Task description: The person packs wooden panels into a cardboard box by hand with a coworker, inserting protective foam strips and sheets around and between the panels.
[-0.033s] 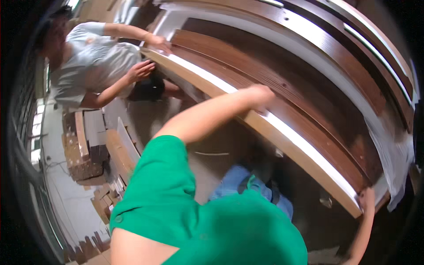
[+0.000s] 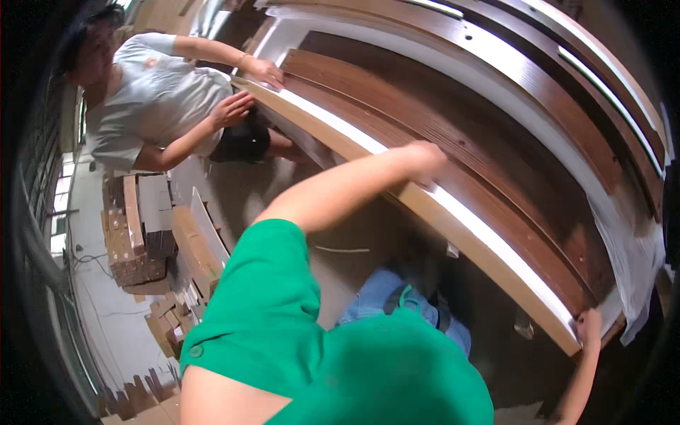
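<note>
A long, open cardboard carton (image 2: 489,249) crosses in front of me, a white strip (image 2: 489,234) running along the inside of its near wall. Brown wood-grain boards (image 2: 397,131) lie within. My left hand (image 2: 425,161) is closed over the middle of that near edge, knuckles up, fingertips down at the white strip and partly hidden. At the carton's right end, my right hand (image 2: 587,327) curls round the corner, fingers over the edge. Another person's hand (image 2: 266,72) rests on the far left end; their other hand (image 2: 234,108) is beside its outer wall.
More brown boards (image 2: 538,85) with pale edges lie beyond the carton. Clear plastic film (image 2: 630,262) hangs over its right end. Stacked cardboard (image 2: 134,234) and flat offcuts (image 2: 166,326) lie on the floor at left. The other person (image 2: 166,106) stands at the far left.
The whole picture has shifted slightly to the right. Both my hands keep their places on the carton's edge, and the other person's hands stay at its left end.
</note>
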`<control>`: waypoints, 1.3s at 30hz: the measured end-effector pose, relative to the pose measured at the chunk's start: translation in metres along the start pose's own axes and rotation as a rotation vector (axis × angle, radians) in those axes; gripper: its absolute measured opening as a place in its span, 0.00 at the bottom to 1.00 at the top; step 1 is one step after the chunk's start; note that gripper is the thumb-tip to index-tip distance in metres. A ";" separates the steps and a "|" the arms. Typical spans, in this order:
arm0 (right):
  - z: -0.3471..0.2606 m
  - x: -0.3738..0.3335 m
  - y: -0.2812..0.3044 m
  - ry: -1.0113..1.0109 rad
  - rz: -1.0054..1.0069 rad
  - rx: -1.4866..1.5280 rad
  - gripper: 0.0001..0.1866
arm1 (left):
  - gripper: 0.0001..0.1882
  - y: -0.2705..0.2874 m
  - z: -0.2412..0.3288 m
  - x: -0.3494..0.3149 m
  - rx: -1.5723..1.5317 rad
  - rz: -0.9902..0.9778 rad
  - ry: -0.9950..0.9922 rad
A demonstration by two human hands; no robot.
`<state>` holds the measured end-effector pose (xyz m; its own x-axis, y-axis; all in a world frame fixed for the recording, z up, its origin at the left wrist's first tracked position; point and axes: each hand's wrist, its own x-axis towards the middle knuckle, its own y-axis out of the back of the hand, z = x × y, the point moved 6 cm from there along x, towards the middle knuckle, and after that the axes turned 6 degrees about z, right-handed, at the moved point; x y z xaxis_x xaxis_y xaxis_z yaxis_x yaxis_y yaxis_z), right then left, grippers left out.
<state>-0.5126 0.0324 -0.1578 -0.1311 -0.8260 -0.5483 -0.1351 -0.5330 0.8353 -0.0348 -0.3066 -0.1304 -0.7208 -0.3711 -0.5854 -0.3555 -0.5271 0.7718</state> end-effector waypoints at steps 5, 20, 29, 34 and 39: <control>-0.018 0.007 0.007 -0.022 0.033 0.027 0.13 | 0.12 0.009 -0.002 -0.021 -0.046 0.045 0.064; 0.021 0.002 -0.005 -0.216 0.031 0.096 0.11 | 0.17 0.014 -0.007 -0.009 -0.008 -0.081 0.204; -0.129 0.059 0.286 0.254 1.107 0.252 0.13 | 0.29 0.037 0.007 -0.021 -0.134 -0.003 0.346; -0.161 0.094 0.294 0.373 1.089 0.215 0.18 | 0.23 0.052 0.038 -0.039 -0.640 0.362 0.206; -0.144 0.143 0.321 0.156 1.037 0.208 0.28 | 0.19 0.052 0.042 -0.051 -0.595 0.619 0.272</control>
<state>-0.4338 -0.2830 0.0384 -0.1532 -0.8800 0.4495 -0.1962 0.4729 0.8590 -0.0409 -0.2832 -0.0498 -0.4884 -0.8484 -0.2042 0.4710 -0.4533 0.7568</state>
